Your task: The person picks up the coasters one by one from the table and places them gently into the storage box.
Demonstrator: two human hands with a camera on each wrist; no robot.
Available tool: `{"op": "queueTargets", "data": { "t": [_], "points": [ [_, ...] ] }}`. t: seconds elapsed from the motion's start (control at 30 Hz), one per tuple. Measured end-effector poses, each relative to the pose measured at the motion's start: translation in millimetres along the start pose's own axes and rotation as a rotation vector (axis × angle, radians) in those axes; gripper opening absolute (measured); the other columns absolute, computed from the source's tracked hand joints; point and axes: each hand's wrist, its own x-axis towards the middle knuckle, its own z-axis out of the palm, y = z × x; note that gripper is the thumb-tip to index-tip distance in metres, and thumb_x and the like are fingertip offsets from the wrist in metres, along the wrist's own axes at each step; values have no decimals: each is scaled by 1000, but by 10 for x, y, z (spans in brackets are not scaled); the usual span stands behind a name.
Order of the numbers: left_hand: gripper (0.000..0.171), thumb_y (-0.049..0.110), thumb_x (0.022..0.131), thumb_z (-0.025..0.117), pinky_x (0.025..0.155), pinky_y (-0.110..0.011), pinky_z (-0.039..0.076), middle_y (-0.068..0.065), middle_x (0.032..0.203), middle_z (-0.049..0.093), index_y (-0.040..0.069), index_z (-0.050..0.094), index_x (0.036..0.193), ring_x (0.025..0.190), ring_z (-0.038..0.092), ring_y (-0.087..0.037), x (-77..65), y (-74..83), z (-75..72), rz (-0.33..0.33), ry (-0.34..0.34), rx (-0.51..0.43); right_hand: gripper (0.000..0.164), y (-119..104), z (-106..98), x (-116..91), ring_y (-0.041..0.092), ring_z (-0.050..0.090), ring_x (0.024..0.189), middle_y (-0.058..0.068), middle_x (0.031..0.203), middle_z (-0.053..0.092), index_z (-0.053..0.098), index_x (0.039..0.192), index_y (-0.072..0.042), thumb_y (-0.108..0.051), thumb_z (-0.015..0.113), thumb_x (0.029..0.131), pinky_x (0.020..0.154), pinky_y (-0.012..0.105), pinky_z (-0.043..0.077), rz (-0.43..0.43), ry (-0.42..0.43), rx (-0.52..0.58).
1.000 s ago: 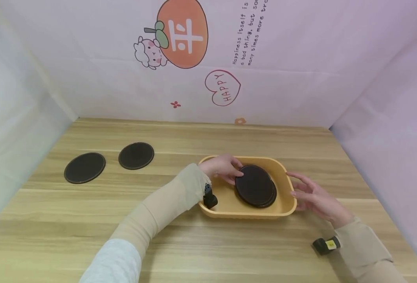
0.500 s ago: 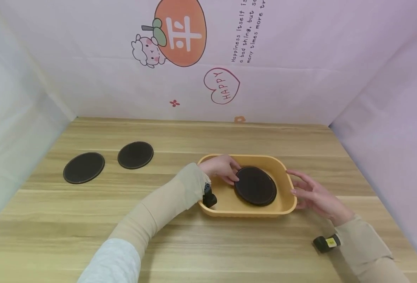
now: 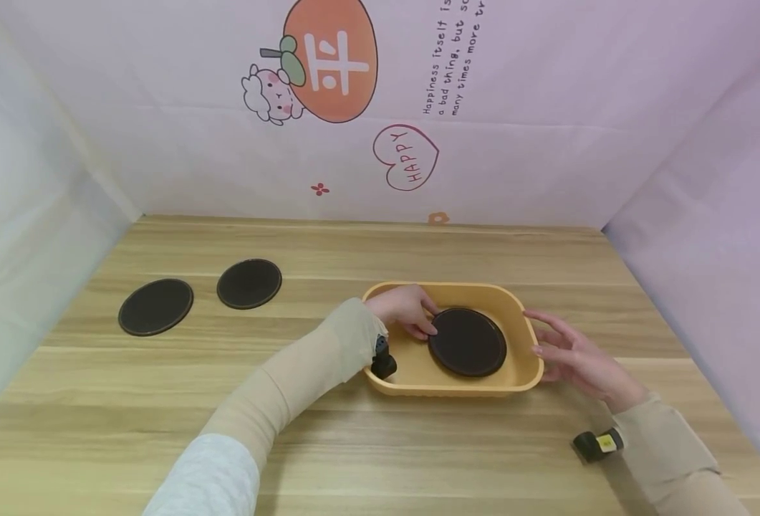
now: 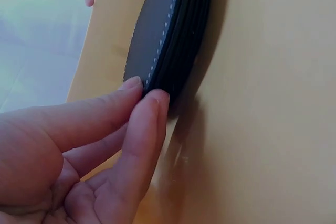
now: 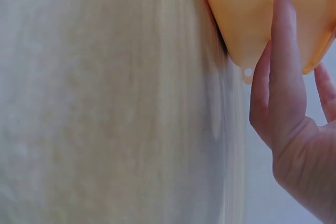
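Observation:
A yellow plastic basket [image 3: 450, 390] stands on the wooden table, with a stack of several round black coasters inside. My left hand [image 3: 408, 309] reaches into it from the left and pinches the near edge of the top coaster [image 3: 468, 342]. In the left wrist view, thumb and fingertips [image 4: 157, 100] meet at the stitched rim of this coaster [image 4: 155, 30], whose stack lines up edge to edge beneath it. My right hand [image 3: 579, 362] rests against the outside of the basket's right wall, fingers extended. The right wrist view shows those fingers [image 5: 286, 66] along the basket wall [image 5: 241, 19].
Two more black coasters lie apart on the left of the table, one farther left [image 3: 156, 307] and another coaster [image 3: 249, 284] nearer the basket. White cloth walls surround the table [image 3: 328, 444]; the back wall [image 3: 534, 93] carries printed drawings and lettering.
The top coaster has come down from a tilted, offset position and now lies flat and lined up on the stack, my left fingers lowering with it. My right hand has stayed at the basket wall.

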Motion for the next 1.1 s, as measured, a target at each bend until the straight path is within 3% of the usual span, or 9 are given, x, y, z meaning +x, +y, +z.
{"op": "queueTargets", "data": {
  "t": [0.2, 0.53, 0.87, 1.1],
  "points": [
    [44, -2, 84, 68, 63, -22, 57, -18, 121, 62, -5, 56, 126, 57, 61, -7, 36, -12, 23, 31, -23, -18, 55, 14, -8, -18, 18, 63, 102, -2, 121, 56, 37, 139, -29, 6, 39, 97, 76, 41, 57, -7, -3, 12],
    [41, -5, 84, 66, 67, -24, 57, -21, 107, 66, -10, 56, 123, 61, 62, -10, 78, -33, 31, 30, -48, -83, 55, 4, 6, -28, 17, 63, 101, -1, 119, 56, 37, 139, -29, 6, 40, 97, 77, 41, 57, -4, 5, 5],
    [37, 5, 88, 65, 68, -23, 57, -19, 113, 63, -7, 56, 123, 69, 66, -13, 64, -28, 5, 53, -32, -40, 55, 3, 11, -30, 17, 62, 103, -3, 122, 56, 37, 139, -29, 6, 40, 97, 78, 41, 57, -4, 5, 19],
    [35, 9, 92, 61, 72, -24, 57, -19, 111, 65, -8, 56, 122, 80, 67, -17, 34, -29, -38, 64, -28, -89, 54, -2, 16, 0, 17, 62, 103, -2, 122, 56, 36, 139, -28, 5, 40, 97, 78, 41, 57, 4, 7, 6]
  ]
}}
